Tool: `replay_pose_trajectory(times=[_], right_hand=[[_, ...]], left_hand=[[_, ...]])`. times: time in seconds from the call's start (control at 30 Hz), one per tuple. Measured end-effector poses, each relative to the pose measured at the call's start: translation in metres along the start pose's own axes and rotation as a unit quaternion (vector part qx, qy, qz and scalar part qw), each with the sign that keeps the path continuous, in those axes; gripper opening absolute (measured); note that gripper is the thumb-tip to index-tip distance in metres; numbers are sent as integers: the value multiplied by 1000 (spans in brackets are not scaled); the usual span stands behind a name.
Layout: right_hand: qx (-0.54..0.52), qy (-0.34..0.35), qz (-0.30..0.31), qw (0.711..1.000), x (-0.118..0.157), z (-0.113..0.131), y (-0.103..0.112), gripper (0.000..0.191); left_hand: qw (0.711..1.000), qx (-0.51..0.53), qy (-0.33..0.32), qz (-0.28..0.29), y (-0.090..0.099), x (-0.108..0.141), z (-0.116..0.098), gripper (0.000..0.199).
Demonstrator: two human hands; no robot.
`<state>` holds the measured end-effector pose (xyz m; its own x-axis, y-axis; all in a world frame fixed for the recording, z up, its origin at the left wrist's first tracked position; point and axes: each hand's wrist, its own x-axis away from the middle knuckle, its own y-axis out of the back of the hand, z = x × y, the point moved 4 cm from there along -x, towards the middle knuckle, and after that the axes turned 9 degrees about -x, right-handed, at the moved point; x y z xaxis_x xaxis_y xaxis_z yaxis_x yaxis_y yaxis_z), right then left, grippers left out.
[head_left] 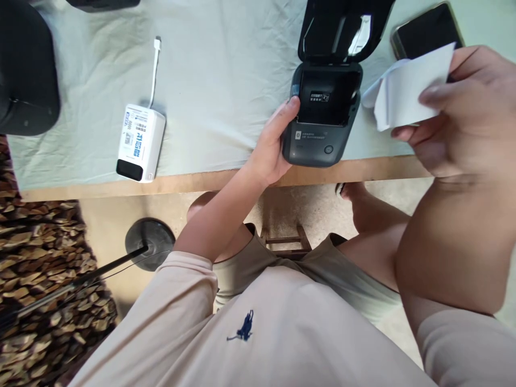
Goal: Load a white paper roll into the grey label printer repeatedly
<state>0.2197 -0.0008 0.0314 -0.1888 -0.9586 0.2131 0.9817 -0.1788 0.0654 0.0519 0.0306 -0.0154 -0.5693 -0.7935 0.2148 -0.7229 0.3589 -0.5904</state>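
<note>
A dark grey label printer (316,142) stands near the table's front edge, its black lid (342,32) swung up and its compartment exposed. My left hand (274,142) grips the printer's left side, the thumb on its rim. To the right of the printer, my right hand (455,107) pinches a piece of white paper (415,91) between thumb and fingers. A rounded white piece shows behind the paper's left end; what it is, I cannot tell.
A phone (429,32) lies behind the paper. On the left are a white power bank (139,142) with a short cable and a large black object (26,70). Below the table edge (193,180) are a round black stand base (149,242) and stacked firewood (44,258).
</note>
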Motion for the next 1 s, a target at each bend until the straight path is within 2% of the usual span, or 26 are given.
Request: replay_pose_trajectory(times=[0.17,0.3,0.53,0.8,1.0], right_hand=[[-126,-47,65,989,-7,2,-15,25],[-202,-40,47,977,-9,4,-18,21],[-223,7,17,975,-11,-1,-20,28],[-224,29,35,974,-5,9,-25,29],[-241,83,7,967,-8,7,-24,33]], left_hand=[[1000,-16,1,1,-1,0,0,29],[1000,-1,-8,9,-1,-1,1,28],[999,30,-14,13,0,0,1,25],[1000,5,-1,-2,0,-1,2,28],[1000,-4,-14,5,0,-1,2,31]])
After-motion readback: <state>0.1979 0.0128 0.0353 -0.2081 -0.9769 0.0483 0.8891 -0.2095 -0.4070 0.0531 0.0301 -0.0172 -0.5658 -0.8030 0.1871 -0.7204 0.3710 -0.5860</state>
